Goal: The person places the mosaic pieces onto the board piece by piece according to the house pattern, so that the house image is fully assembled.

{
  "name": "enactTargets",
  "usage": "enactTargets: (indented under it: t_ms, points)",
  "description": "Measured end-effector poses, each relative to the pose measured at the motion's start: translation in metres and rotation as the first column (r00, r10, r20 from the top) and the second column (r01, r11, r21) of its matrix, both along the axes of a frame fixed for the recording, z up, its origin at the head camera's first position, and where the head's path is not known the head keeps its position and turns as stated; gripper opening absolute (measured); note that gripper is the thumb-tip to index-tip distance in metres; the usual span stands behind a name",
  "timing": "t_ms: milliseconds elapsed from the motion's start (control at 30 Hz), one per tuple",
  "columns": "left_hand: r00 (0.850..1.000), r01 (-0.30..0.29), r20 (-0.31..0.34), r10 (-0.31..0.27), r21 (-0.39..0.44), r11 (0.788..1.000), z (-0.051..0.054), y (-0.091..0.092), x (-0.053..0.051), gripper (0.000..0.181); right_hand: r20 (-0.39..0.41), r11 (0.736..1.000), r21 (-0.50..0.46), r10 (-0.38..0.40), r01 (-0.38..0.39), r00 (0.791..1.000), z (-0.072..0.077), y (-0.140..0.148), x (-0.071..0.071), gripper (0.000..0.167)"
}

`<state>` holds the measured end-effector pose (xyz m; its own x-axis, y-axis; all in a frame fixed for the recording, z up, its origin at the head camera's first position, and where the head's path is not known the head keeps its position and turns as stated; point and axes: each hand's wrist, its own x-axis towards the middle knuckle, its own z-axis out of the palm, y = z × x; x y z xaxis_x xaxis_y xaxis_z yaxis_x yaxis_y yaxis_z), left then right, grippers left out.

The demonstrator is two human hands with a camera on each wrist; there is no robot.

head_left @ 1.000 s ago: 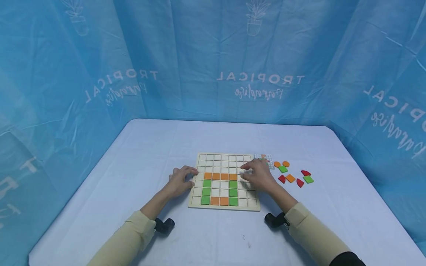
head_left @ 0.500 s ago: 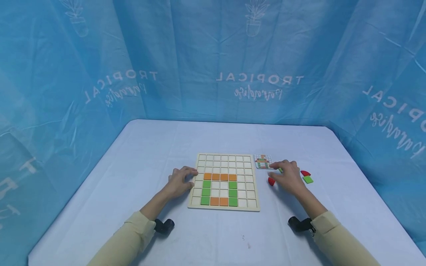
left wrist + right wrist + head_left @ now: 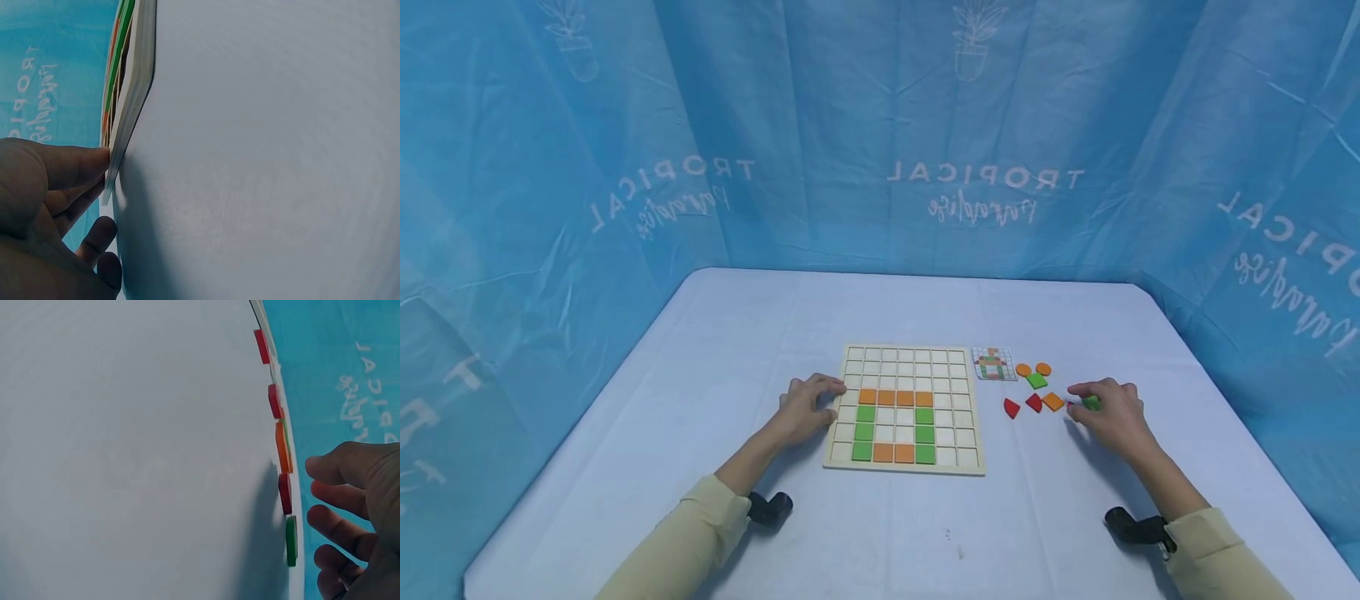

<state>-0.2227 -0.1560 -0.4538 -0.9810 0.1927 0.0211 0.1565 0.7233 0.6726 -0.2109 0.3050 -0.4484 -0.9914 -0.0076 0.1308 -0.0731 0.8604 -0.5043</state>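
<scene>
**Left hand (image 3: 808, 408) on board (image 3: 902, 471), right hand (image 3: 1112, 412) over loose pieces (image 3: 1034, 402)**

Board was pale, flat, wood-looking, seven-by-seven grid of recessed cells, on a white, faintly creased tablecloth (image 3: 760, 325). Six orange tiles (image 3: 886, 397) and six green tiles (image 3: 864, 433), all square, sat in board's lower-middle cells. Left hand was at board's left edge, fingers spread, thumb touching the rim. Right hand was well right of board, fingers loosely bent and apart, clear of the pieces below. Loose pieces, all right of board, thin and flat: two orange discs (image 3: 1023, 370), one orange square (image 3: 1053, 402), two green squares (image 3: 1037, 381), three red wedges (image 3: 1012, 408). One small printed card (image 3: 995, 364) lay just beside board's upper right. Wrinkled blue curtain (image 3: 850, 83), white lettering, hung beyond board.
</scene>
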Motion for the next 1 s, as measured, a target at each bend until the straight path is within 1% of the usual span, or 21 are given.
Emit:
enactTargets:
  t_ms: [167, 267, 433, 600, 833, 1000]
  points:
    - [1.000, 0.006, -0.006, -0.006, 0.008, 1.000, 0.000, 0.000, 0.000, 0.036, 0.020, 1.000, 0.016, 0.005, -0.005, 1.000, -0.003, 0.013, 0.007, 0.036]
    - [1.000, 0.001, -0.001, -0.001, 0.005, 1.000, 0.000, 0.000, 0.000, 0.036, 0.018, 1.000, 0.016, 0.011, -0.011, 1.000, -0.005, 0.019, 0.009, 0.035]
    - [1.000, -0.004, 0.006, 0.004, -0.001, 1.000, -0.001, 0.000, -0.001, 0.037, -0.001, 0.998, 0.055, 0.017, -0.017, 1.000, -0.009, 0.022, 0.006, 0.037]
    - [1.000, -0.007, 0.012, 0.007, -0.005, 1.000, -0.002, 0.000, -0.001, 0.037, -0.023, 0.995, 0.094, 0.036, -0.034, 0.999, -0.009, 0.018, -0.001, 0.041]
    - [1.000, -0.014, 0.023, 0.015, -0.002, 1.000, -0.001, 0.000, 0.000, 0.037, 0.005, 0.992, 0.112, 0.050, -0.050, 0.999, -0.008, 0.012, -0.007, 0.041]
    - [1.000, -0.018, 0.025, 0.018, -0.003, 1.000, -0.001, 0.000, -0.001, 0.037, 0.016, 0.990, 0.127, 0.056, -0.058, 0.998, -0.007, 0.013, -0.006, 0.040]
